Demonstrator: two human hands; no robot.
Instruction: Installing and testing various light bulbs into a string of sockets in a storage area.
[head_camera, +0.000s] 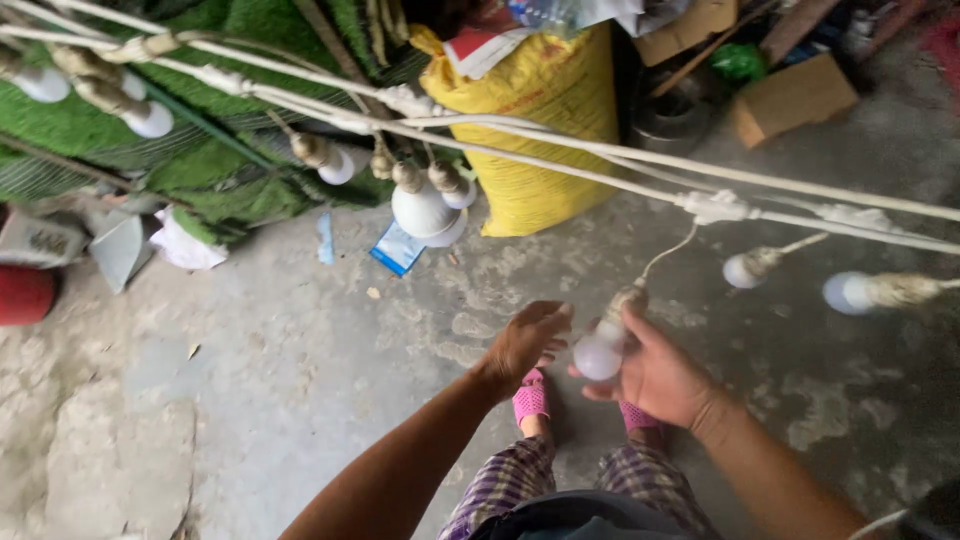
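A string of white cables (560, 150) stretches across the view with several white bulbs hanging from taped sockets. My right hand (655, 375) holds one hanging white bulb (598, 356) by its socket (622, 305). My left hand (525, 340) is just left of that bulb, fingers spread and close to it, holding nothing. Other bulbs hang at the right (745, 270), far right (848, 292) and centre (425, 210). Below the hands are my plaid trousers and pink footwear (530, 400).
A full yellow sack (550, 120) stands on the concrete floor (300, 340) behind the cables. Green artificial turf (200, 150) lies at the upper left, with a red container (22, 295) at the left edge. Cardboard pieces (790, 95) lie at the upper right.
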